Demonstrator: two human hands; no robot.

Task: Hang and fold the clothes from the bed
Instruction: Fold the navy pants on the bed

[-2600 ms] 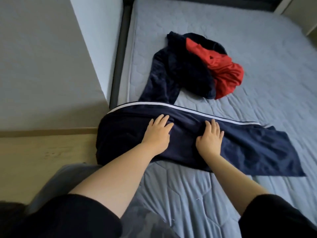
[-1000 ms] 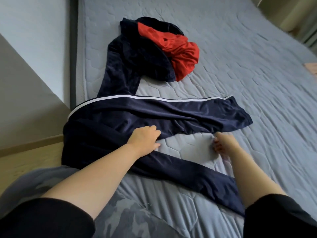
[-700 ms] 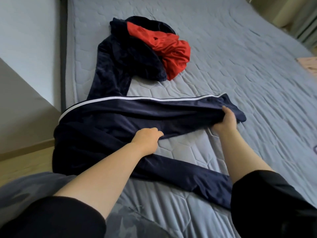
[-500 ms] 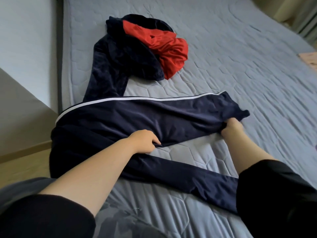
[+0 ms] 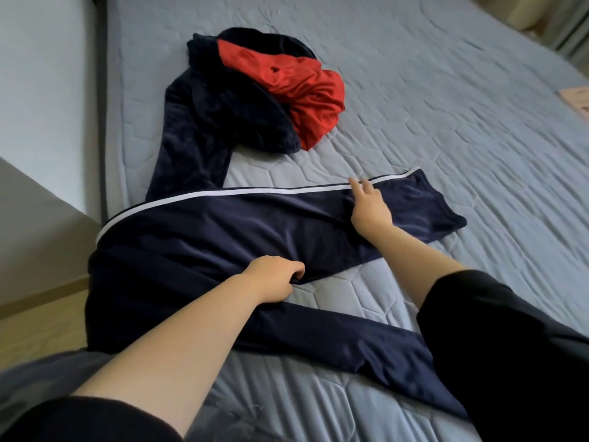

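Navy track pants (image 5: 223, 231) with a white side stripe lie spread across the grey quilted bed (image 5: 446, 129), their two legs splayed apart toward the right. My left hand (image 5: 274, 279) is curled on the fabric at the crotch, where the legs part. My right hand (image 5: 369, 208) rests flat and open on the upper leg, near the stripe and a little short of the cuff. Farther back lie a dark navy fleece garment (image 5: 223, 116) and a red garment (image 5: 302, 84), bunched together.
The waist end of the pants hangs over the bed's left edge. A white wall (image 5: 41, 90) and a strip of wooden floor (image 5: 35, 327) lie to the left. A pale object (image 5: 577, 97) sits at the bed's far right edge.
My right hand let go of the upper leg's lower edge and moved up onto the leg, fingers now spread flat near the stripe. My left hand stayed at the crotch.
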